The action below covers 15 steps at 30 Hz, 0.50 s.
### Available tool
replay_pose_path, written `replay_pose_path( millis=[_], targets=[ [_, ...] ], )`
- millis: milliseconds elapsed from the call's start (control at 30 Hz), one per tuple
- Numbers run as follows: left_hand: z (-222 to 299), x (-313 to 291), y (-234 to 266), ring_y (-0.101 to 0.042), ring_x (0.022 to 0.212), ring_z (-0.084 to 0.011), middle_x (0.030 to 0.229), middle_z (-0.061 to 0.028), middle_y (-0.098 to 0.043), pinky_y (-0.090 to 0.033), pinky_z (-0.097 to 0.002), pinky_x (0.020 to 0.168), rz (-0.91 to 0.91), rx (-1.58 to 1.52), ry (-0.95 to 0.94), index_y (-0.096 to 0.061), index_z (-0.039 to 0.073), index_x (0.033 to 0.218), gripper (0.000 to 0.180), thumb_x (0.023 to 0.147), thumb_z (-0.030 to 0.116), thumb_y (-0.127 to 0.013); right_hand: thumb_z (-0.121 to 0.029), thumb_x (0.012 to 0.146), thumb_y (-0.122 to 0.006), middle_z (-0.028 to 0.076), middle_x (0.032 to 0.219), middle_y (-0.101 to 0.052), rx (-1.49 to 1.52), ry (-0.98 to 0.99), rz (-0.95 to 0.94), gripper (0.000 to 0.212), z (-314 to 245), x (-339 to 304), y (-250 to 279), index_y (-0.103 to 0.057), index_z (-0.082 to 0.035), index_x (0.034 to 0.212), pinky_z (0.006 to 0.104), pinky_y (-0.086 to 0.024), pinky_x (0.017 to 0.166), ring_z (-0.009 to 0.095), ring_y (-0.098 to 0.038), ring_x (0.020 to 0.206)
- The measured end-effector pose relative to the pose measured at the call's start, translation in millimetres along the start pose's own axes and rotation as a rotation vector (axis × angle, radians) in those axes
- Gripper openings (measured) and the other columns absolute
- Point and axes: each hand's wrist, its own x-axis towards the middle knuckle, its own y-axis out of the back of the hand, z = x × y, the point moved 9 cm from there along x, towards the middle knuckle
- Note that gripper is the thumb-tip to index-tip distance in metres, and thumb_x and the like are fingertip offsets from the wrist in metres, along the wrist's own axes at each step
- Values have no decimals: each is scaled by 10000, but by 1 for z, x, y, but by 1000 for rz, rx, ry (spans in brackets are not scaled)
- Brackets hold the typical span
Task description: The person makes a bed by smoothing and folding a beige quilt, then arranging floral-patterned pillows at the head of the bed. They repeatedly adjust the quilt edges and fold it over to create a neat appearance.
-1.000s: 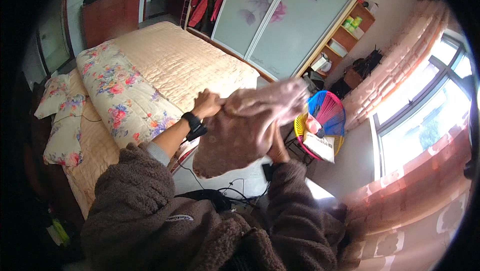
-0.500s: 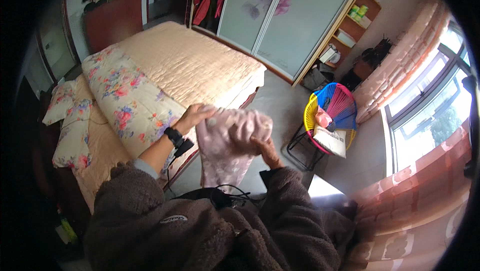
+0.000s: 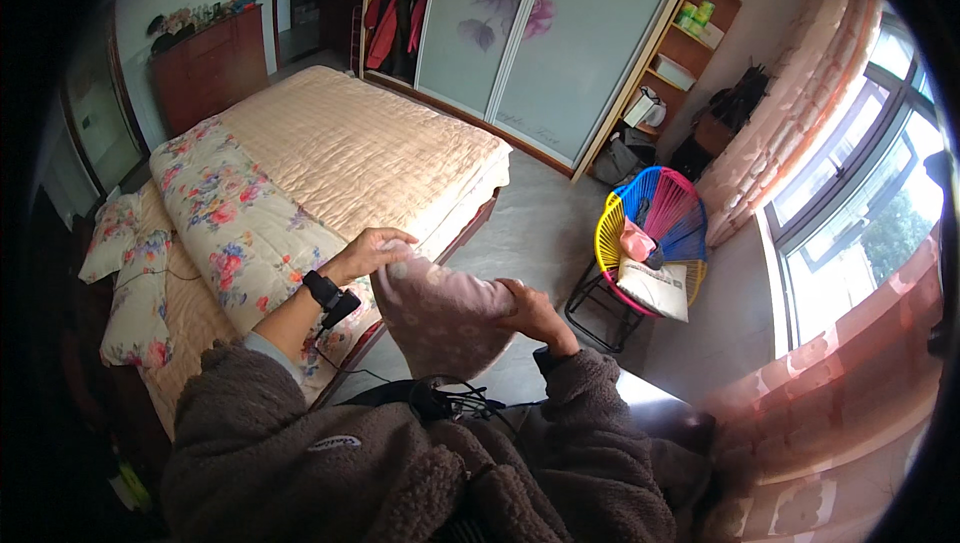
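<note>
A soft pink cloth (image 3: 435, 313) with a pale pattern hangs between my two hands, in front of my body. My left hand (image 3: 368, 255) pinches its upper left corner, and a black strap with a small device sits on that wrist. On the other side my right hand (image 3: 538, 313) grips the cloth's upper right edge, thumb on top. The fabric sags below the hands, its lower end narrowing near some black cables (image 3: 470, 398) at my waist. Whether it is a garment or a plain piece of cloth, I cannot tell.
Left of me is a bed (image 3: 370, 138) with a beige quilted cover, a rolled floral quilt (image 3: 235, 213) and floral pillows (image 3: 140, 293). A colourful corded chair (image 3: 655, 213) holding a cushion (image 3: 655, 288) stands to the right, near the window (image 3: 860, 213). A sliding-door wardrobe (image 3: 590, 63) is at the back.
The cloth was bunched at its upper right and now hangs smoother between my hands. My left hand has shifted slightly left and down; my right hand now grips the edge from above.
</note>
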Motion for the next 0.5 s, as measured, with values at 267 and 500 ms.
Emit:
replay_pose_path(
  millis=[267, 500],
  targets=[
    [-37, 48, -13, -632, 876, -218, 901, -125, -675, -478, -326, 770, -327, 423, 75, -663, 33, 1013, 561, 631, 417, -810, -223, 575, -730, 79, 813, -612, -404, -21, 328, 325, 19, 68, 43, -691, -122, 881, 376, -382, 779, 284, -562, 861],
    [-75, 163, 90, -636, 675, -349, 687, -162, -643, -473, -436, 616, -73, 911, 4, -651, 97, 742, 233, 551, 223, -691, -215, 598, -700, 65, 835, -621, -411, 143, 478, 192, 58, 220, 54, -692, -116, 762, 401, -375, 832, 278, -556, 874]
  ],
)
